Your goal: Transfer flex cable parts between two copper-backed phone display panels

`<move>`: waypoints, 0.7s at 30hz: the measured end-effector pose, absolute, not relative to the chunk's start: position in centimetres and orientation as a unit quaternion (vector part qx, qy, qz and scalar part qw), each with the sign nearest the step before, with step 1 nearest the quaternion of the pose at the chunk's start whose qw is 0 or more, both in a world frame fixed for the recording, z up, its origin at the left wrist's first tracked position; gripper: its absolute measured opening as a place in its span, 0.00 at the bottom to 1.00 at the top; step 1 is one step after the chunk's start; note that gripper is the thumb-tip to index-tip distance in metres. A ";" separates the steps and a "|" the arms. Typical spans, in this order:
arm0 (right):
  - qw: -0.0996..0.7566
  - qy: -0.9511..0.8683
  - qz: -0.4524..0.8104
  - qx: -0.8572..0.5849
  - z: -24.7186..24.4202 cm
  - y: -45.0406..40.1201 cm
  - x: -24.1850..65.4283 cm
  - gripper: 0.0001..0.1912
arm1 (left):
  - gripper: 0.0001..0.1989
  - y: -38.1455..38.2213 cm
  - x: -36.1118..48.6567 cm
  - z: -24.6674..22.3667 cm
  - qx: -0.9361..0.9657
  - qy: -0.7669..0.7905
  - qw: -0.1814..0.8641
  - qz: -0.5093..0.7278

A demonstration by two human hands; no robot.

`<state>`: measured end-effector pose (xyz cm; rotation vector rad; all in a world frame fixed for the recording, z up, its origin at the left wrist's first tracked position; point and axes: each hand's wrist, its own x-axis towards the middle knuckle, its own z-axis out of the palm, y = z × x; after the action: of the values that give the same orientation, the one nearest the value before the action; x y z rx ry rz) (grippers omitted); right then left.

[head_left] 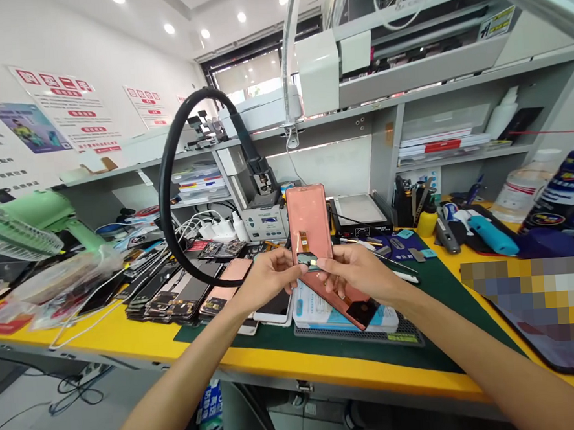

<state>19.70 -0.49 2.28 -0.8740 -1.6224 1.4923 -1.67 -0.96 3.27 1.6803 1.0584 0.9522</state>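
Observation:
A copper-pink phone screen panel (309, 210) stands raised over the bench, its back side facing me, with a short flex cable near its lower end. My left hand (274, 275) grips its lower left edge, thumb in front. On the lower right, my right hand (356, 274) pinches it too, fingers closed. Between the two thumbs a small greenish connector strip with a pale tab shows at the panel's bottom. Below my hands, a second copper-pink panel (341, 304) lies slanted on a white-and-blue packet (308, 314). The fingers behind the raised panel are hidden.
Stacked phone screens (175, 293) lie left on the yellow bench (257, 359). A black hose (163, 177) loops down beside my left hand. A green fan (48, 216) stands far left. Tools and a blue-handled item (492, 235), bottles and a spray can (565, 188) sit right.

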 end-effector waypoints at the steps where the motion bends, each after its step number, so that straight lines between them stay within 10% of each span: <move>1: 0.377 -0.637 0.577 -0.346 2.3 -0.4 19.8 0.24 | 0.15 -0.5 -1.4 3.1 0.685 0.419 0.455 0.386; 21: 0.328 -0.657 0.577 -0.357 3.2 -0.6 20.6 0.16 | 0.13 0.9 -2.2 1.9 0.626 0.283 0.628 0.366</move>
<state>20.65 -0.57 3.25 -0.9347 -1.7199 1.5113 -2.23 0.86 1.87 1.4338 0.6486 0.8376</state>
